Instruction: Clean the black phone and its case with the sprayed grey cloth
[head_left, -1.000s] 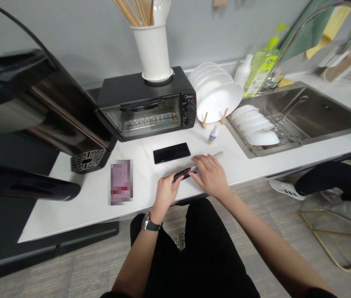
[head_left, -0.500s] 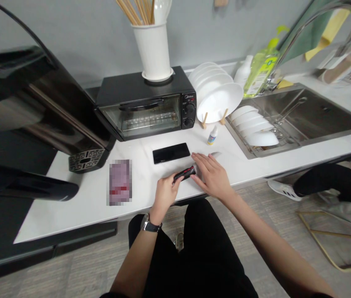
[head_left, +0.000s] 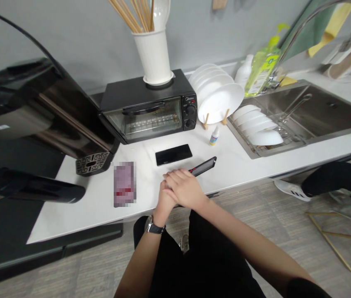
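A slim black tool with red marks [head_left: 205, 166] extends to the right from beneath my hands, over the white counter. My right hand [head_left: 188, 189] is laid across my left hand [head_left: 163, 202], its fingers together and bent over it. Both hands meet at the tool's near end, and what lies between them is hidden. My left hand's fingers are mostly covered. Beyond the hands lies a black phone [head_left: 174, 155]. A small white bottle with a coloured label [head_left: 214, 136] stands behind the tool.
A blurred-out purple item [head_left: 124, 184] lies to the left, near a black machine [head_left: 93, 162]. Behind are a toaster oven [head_left: 150, 118], a utensil holder [head_left: 153, 54] and racked plates [head_left: 220, 103]. At right is a sink [head_left: 324, 107] with bowls [head_left: 262, 126]; a person's shoe [head_left: 292, 190] shows below.
My right hand has moved left, off the silvery blade, onto my left hand. The tool's black length now shows to the right of the hands, and no blade is visible.
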The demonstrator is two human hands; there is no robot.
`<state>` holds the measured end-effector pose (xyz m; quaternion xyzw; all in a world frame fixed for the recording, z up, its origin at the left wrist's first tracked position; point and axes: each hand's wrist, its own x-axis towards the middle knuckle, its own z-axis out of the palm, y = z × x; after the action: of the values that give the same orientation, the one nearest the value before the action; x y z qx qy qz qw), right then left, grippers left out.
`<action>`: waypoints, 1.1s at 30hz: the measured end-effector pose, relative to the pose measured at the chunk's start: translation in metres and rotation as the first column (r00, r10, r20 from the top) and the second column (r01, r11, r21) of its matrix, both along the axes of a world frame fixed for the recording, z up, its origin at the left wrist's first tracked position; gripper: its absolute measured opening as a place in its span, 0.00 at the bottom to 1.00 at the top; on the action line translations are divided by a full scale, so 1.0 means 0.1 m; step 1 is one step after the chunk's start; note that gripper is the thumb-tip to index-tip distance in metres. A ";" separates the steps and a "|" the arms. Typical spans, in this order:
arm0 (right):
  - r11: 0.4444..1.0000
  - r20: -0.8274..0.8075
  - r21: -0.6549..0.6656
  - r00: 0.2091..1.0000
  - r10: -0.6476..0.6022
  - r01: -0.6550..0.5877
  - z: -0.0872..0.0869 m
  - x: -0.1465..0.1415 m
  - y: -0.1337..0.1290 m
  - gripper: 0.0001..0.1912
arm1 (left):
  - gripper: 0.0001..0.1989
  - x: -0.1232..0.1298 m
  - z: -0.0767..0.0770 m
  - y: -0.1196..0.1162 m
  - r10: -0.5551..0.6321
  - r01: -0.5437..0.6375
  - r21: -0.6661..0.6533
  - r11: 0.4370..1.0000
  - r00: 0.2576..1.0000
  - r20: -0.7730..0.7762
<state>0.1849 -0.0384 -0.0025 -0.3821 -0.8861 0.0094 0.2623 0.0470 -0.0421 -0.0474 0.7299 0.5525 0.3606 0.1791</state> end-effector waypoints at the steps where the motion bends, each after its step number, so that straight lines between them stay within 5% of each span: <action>1: 0.998 0.032 -0.008 0.997 -0.064 0.064 0.02 0.16 0.06 0.18 | 0.11 0.00 0.02 0.00 -0.025 0.024 -0.015 1.000 1.000 -0.008; 4: 0.944 0.078 -0.010 0.941 -0.329 0.331 0.06 0.72 0.24 0.18 | 0.08 0.04 0.09 0.01 -0.073 0.072 -0.055 0.996 0.997 0.000; 6: 0.905 0.045 0.010 0.904 -0.424 0.424 0.08 0.84 0.27 0.18 | 0.10 0.06 0.11 0.02 -0.057 0.056 -0.077 0.995 0.998 -0.016; 9: 0.930 -0.019 0.018 0.930 -0.367 0.368 0.06 0.46 0.15 0.16 | 0.08 0.07 0.10 0.04 -0.020 0.009 -0.106 0.994 0.994 -0.104; 13: 0.991 0.047 0.018 0.990 -0.131 0.131 0.06 -0.06 0.04 0.18 | 0.08 0.00 0.06 0.03 -0.034 0.014 -0.122 0.992 0.986 -0.163; 16: 0.986 0.102 -0.005 0.981 -0.165 0.166 0.08 0.32 0.18 0.19 | 0.11 -0.01 0.08 0.02 -0.054 0.033 -0.141 0.989 0.988 -0.144; 20: 0.900 0.067 -0.005 0.898 -0.434 0.436 0.11 0.95 0.34 0.20 | 0.12 0.04 0.10 0.03 -0.048 0.046 -0.143 0.989 0.999 -0.013; 23: 0.901 -0.010 0.007 0.901 -0.434 0.434 0.10 0.62 0.24 0.18 | 0.10 0.05 0.07 0.05 -0.034 0.029 -0.122 0.992 0.999 -0.039; 27: 0.987 0.036 -0.010 0.987 -0.158 0.159 0.08 -0.07 0.10 0.22 | 0.10 -0.03 0.02 0.06 -0.008 -0.002 -0.090 0.996 0.993 -0.119; 30: 0.988 0.087 -0.045 0.986 -0.146 0.150 0.11 0.17 0.17 0.20 | 0.11 -0.04 0.04 0.04 -0.041 0.028 -0.106 0.994 0.992 -0.117; 33: 0.930 0.101 -0.068 0.930 -0.353 0.360 0.13 0.71 0.28 0.19 | 0.12 0.02 0.09 0.02 -0.066 0.058 -0.126 0.990 0.996 -0.055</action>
<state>0.2560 -0.0104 0.0102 -0.5475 -0.8113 -0.0171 0.2044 0.0488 -0.0399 -0.0386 0.7443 0.5559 0.2982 0.2191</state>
